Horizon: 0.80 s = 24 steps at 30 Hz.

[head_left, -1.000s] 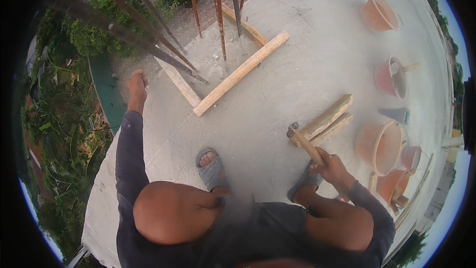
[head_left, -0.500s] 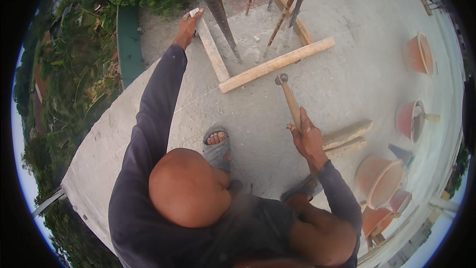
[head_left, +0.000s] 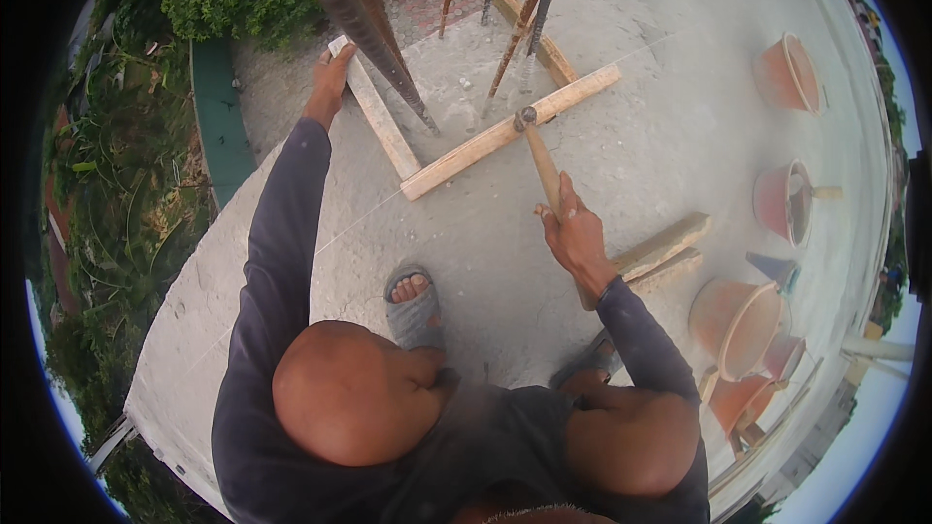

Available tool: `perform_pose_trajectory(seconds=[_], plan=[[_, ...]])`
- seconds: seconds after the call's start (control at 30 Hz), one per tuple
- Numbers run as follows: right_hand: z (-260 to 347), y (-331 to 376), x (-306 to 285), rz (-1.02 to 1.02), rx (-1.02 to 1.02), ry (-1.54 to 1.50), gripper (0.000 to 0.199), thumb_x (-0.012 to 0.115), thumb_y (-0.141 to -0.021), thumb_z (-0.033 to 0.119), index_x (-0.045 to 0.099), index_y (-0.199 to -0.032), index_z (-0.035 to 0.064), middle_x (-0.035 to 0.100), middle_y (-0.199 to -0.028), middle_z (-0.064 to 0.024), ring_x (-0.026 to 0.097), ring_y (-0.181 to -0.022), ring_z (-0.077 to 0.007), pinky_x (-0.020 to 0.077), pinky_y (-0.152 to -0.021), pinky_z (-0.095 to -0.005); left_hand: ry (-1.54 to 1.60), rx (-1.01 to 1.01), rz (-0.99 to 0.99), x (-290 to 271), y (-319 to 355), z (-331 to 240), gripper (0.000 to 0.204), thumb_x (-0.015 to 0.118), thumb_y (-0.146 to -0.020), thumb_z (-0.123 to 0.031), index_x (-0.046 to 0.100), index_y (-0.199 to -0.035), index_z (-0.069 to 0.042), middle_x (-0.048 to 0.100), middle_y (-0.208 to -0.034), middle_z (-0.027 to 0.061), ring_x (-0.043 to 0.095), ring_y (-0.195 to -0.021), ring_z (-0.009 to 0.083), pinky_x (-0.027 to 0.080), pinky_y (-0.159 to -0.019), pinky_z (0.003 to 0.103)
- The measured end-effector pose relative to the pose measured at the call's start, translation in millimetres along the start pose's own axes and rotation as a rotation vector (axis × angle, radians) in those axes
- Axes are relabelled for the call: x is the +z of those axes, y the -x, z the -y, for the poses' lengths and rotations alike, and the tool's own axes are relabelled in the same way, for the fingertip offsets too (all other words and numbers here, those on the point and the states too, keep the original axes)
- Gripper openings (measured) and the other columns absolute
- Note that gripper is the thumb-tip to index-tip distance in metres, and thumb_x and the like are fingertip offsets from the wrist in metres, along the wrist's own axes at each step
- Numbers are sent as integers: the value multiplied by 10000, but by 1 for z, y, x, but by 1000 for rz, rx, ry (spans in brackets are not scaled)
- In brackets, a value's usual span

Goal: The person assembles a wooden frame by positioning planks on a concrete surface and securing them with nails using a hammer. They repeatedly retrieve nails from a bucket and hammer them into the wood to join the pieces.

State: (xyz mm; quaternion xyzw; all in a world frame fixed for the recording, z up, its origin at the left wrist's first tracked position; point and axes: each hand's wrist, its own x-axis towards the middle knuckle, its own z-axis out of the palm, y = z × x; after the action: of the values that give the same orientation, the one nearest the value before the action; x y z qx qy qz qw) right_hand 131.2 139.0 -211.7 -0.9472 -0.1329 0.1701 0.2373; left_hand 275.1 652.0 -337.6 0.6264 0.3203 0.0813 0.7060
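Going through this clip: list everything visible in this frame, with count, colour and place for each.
Wooden battens: two, pale, joined in an L on the slab around the bars.
Loose timber pieces: two, pale, stacked right of the right hand.
Rebar bars: several, rusty brown, rising from the slab at top.
Buckets: about six, orange, along the right edge.
Concrete slab: one, grey, underfoot.
Greenery: green, below the slab at left.
Hammer: one, wooden handle, head on the long batten.
Sandals: two, grey, on the feet.
Left hand: gripping the shorter batten's far end.
Right hand: holding the hammer handle.
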Motion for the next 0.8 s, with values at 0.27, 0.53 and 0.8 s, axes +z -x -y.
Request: perform_pose_trajectory(seconds=[0.27,0.53,0.8], plan=[[10,-7,1,62,74,110,775,636,-1021,192,226,-1646,-11,693,-1103,-344,722,-821,-492,594,-740,-554,-267,244,-41,-15,-16,30,657,787,-973,-345,579,-1484,11,700,-1336,124,690,-1141,220,532,-987,359],[6,-9,3,59,72,158,777,619,-1033,207,197,-1656,12,698,-1088,-330,722,-807,-485,598,-735,-552,-107,100,-173,-2,0,13,625,802,-956,-364,641,-1432,9,707,-1329,114,651,-1201,203,494,-1025,345],[6,-9,3,22,48,162,771,628,-1033,187,208,-1654,10,700,-1017,-323,720,-761,-479,595,-677,-542,-107,106,-196,-5,-5,16,669,824,-928,-362,647,-1419,57,724,-1308,151,689,-1136,212,532,-978,346]])
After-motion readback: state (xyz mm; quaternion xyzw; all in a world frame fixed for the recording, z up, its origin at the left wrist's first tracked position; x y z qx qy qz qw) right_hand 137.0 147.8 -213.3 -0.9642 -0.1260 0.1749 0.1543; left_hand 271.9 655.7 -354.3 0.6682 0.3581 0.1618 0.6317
